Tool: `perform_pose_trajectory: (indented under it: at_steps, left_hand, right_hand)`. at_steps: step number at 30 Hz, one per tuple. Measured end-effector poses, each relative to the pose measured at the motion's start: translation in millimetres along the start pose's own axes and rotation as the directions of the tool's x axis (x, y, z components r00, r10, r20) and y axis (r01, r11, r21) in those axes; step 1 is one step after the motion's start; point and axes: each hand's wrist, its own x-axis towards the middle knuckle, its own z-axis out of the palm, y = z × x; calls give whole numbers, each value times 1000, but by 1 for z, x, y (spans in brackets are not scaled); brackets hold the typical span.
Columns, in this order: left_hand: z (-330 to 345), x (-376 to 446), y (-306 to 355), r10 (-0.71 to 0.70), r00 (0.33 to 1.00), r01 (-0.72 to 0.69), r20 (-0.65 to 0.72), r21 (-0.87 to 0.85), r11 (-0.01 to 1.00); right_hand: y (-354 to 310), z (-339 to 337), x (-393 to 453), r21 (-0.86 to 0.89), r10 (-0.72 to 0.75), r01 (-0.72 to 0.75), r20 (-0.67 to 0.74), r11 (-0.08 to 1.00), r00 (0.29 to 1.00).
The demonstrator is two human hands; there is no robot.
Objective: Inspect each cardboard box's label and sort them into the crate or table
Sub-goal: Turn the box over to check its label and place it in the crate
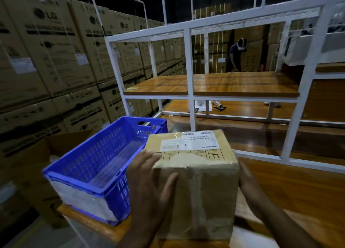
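Hands frame a taped cardboard box [196,182] at a warehouse sorting station, where it is held upright over the near edge of a wooden table [298,191], its white shipping label [188,141] turned up toward the camera. The left hand [149,182] is pressed flat against the box's left side with fingers straight and spread across the front corner; the right hand [248,178] is laid against the right side, mostly hidden behind the box, so it cannot be told how its fingers lie. An open-topped blue crate [89,165] is seen just beside the box on the left, nothing visible inside it. Behind, a white metal rack [190,65] with wooden shelves is backed by stacked cartons [46,51], and another person [235,55] is bent over at work in the distance.

The label is judged to be under inspection, with sorting not yet decided. The step would be done well if the box were kept level and steady between both palms, the label tilted toward the light so the glossy tape does not wash out the print, and the barcode area left uncovered by the left fingers. Even pressure from both sides is advised, since the softened cardboard appears prone to buckling.
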Motion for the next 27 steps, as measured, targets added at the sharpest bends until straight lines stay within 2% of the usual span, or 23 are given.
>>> perform_pose_trajectory:
  at_steps: [1,3,5,8,10,11,13,15,17,18,21,22,23,25,27]
  left_hand:
    - [0,-10,-3,-115,989,115,-96,-7,993]
    - [2,-26,-8,-357,918,348,-175,-77,934]
    - [6,-33,-11,-568,810,544,-146,-177,820]
    - [7,-32,-21,-677,735,630,-43,-328,704]
    - [8,-26,-34,-661,750,621,-36,-305,722]
    - [9,-23,-41,-645,764,625,-24,-225,748]
    - [9,-17,-48,-642,762,648,91,-78,758]
    - [7,-14,-45,-668,683,723,296,-147,675]
    - [0,-15,-35,-666,571,816,481,-246,523]
    - [-3,-17,-32,-639,549,832,539,-277,481]
    - [-12,-26,-24,-494,541,829,680,-332,451]
    - [-14,-31,-26,-454,557,815,695,-352,461]
    - [-16,-35,-25,-419,583,790,697,-365,492]
    - [-17,-39,-23,-408,624,750,667,-364,552]
    - [-16,-39,-26,-413,651,728,637,-369,578]
  right_hand:
    - [-5,1,7,32,-9,9,2,999,1000]
    - [-15,5,18,63,-28,27,16,998,999]
    - [-16,9,26,83,-35,31,49,996,998]
    - [-14,16,26,69,-79,71,107,995,991]
    - [-11,18,21,89,-97,88,94,992,991]
    - [-7,18,19,98,-103,95,81,991,991]
    - [-4,20,12,122,-119,107,91,987,989]
    - [3,20,9,118,-112,102,83,988,990]
    - [9,20,6,102,-112,103,83,989,990]
    - [11,21,6,99,-110,100,100,990,989]
    - [11,27,-1,112,-33,8,222,994,975]
    - [14,31,-2,153,16,-61,275,986,961]
    - [15,35,-5,189,77,-145,327,971,942]
    - [18,44,-10,199,120,-214,400,956,908]
    - [28,56,-6,183,120,-194,354,964,927]
